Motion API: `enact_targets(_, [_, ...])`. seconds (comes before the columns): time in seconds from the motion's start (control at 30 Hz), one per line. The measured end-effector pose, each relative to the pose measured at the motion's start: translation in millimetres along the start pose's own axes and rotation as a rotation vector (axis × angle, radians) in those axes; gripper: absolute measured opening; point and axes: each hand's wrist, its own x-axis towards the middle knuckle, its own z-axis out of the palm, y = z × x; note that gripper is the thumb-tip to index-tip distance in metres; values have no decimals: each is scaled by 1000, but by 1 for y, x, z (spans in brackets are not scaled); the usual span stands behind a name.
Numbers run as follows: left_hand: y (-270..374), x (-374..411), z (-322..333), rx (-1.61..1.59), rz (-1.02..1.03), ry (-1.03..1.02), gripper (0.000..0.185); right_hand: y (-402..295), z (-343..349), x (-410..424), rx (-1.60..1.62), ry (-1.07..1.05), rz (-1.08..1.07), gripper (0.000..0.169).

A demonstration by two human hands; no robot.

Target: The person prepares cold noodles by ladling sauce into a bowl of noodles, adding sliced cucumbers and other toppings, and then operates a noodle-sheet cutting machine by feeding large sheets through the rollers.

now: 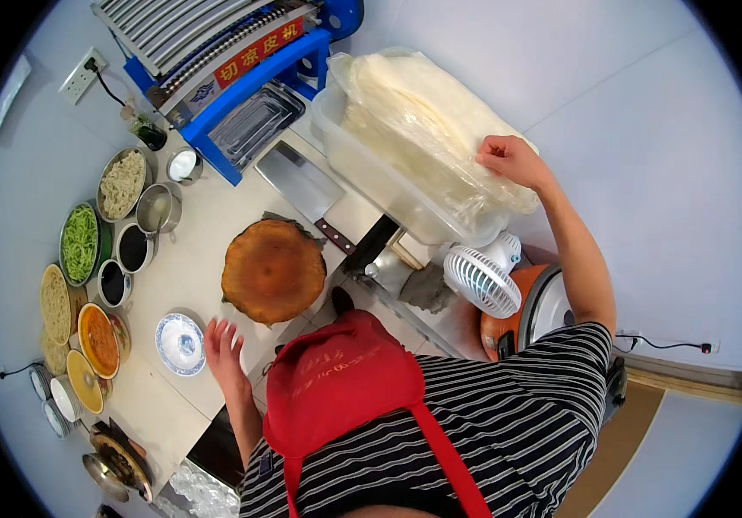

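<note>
My right hand (512, 160) is over a translucent plastic tub (377, 194), its fingers curled and pinching clear plastic film (409, 139). Pale stacked sheets, apparently liangpi noodle skins (435, 84), lie partly uncovered beneath that film. Fingers apart and holding nothing, my left hand (225, 356) hovers beside a white bowl with a blue patterned rim (180, 343). Before me on the counter sits a round wooden chopping block (273, 272). A cleaver (299, 181) lies flat between block and tub, its dark riveted handle towards me.
A blue-framed noodle-skin cutting machine (235, 71) stands at the back. Along the left are bowls of shredded cucumber (79, 243), bean sprouts (121, 184), dark sauces (133, 248) and an orange paste (99, 340). To the right are a white fan (484, 278) and an orange cooker (520, 311).
</note>
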Motion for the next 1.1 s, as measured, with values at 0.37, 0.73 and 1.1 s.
enact_targets(0.37, [144,60,346,633,1097,-811,35,-15,13,-7,-317,280,-209,24])
enact_targets(0.73, [133,190,420,1221,1005,-565,55,-23,9,-15,-226,220,-159,13])
enact_targets(1.1, [115,43,451,695,1615,-811,33,5,-4,2,-113,231,-145,14])
